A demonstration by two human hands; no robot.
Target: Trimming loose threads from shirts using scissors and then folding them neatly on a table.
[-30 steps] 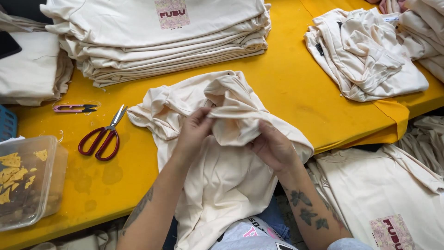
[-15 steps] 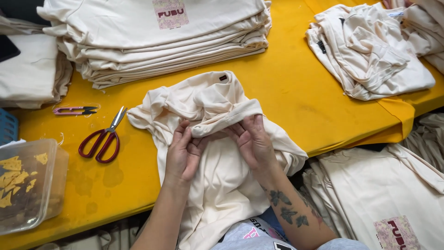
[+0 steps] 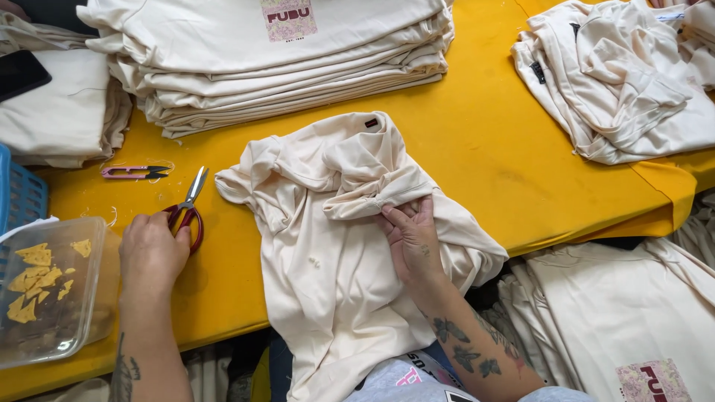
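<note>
Head view: one hand on the scissors, the other pinning a cream garment on the yellow worktop (image 3: pixel 484 141)

The left hand (image 3: pixel 153 253) lay palm-down with its fingers closed over the red handles of the scissors (image 3: pixel 188 205), whose long axis ran up and slightly right, blades pointing away from the person toward the stack of folded garments (image 3: pixel 283 59). The right hand (image 3: pixel 413 238) was open, fingers flat and pressing a bunched fold of the cream garment (image 3: pixel 335 253), which lay at the worktop's near edge, collar away from the person, hem hanging over. Pink thread snips (image 3: pixel 134 172) lay just beyond the scissors; a clear plastic tub (image 3: pixel 97 298) sat just left of the left hand
</note>
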